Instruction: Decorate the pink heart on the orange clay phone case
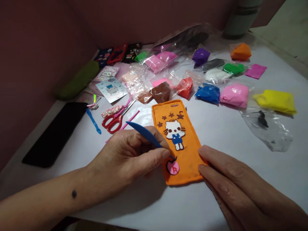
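Observation:
An orange clay-covered phone case (190, 144) lies flat on the white table. It bears a white cat figure (176, 131) in blue clothes, several brown stars above it, and a pink round piece (173, 167) marked with a red letter, partly edged by a dark strand. My left hand (137, 154) is closed around a blue clay modelling tool (146, 133), its thin tip touching or just over the dark strand. The fingers of my right hand (231, 179) are stretched out, fingertips against the case's right edge.
Red-handled scissors (112, 123), a pink stick tool (131, 119) and a black flat case (56, 134) lie to the left. Bagged clay in several colours, including yellow (276, 101) and blue (207, 93), spreads behind. An opened plastic bag (271, 131) with black clay lies right.

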Tool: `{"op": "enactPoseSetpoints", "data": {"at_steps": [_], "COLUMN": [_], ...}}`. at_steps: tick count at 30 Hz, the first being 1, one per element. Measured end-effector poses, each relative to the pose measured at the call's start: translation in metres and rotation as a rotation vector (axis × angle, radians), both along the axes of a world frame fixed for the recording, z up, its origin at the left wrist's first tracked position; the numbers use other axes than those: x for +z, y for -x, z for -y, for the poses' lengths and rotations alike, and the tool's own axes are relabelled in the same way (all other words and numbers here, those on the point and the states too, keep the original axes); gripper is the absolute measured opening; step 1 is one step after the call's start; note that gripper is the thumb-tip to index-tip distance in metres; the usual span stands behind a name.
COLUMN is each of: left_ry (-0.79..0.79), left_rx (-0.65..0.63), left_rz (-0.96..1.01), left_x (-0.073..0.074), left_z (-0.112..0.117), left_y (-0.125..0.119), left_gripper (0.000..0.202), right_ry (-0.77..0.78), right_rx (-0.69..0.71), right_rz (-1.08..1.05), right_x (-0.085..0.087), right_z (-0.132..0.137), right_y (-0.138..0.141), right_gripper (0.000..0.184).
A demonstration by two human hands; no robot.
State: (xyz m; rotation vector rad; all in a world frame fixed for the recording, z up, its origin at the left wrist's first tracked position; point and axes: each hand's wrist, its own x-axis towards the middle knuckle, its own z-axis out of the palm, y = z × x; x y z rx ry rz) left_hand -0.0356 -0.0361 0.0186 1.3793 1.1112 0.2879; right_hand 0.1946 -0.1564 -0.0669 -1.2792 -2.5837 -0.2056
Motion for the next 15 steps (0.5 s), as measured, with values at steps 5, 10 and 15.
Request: {"op": "enactPoseSetpoints", "data": {"at_steps": [5,10,15], "left_ry": [-0.001,-0.008,-0.004], "left_rx": [0.025,0.012,-0.023], "left_rz": [-0.02,-0.036,-0.014], "left_x": [-0.0002,-0.0028,-0.0042], "left_z": [-0.0008,-0.0019,-0.0011], "left_y": [-0.0021,-0.0023,0.0014], "left_gripper": [0.015,0.015,0.015], "right_ry": [-0.003,-0.031,-0.052], "right_rx": [0.037,0.051,-0.004], "right_rz": [-0.022,0.004,-0.059], "right_x": [0.002,0.0048,0.0074], "right_z": [-0.003,-0.0044,-0.0036], "right_y": [0.0005,0.0005,0.0044], "right_gripper": [0.047,0.043,0.04]}}
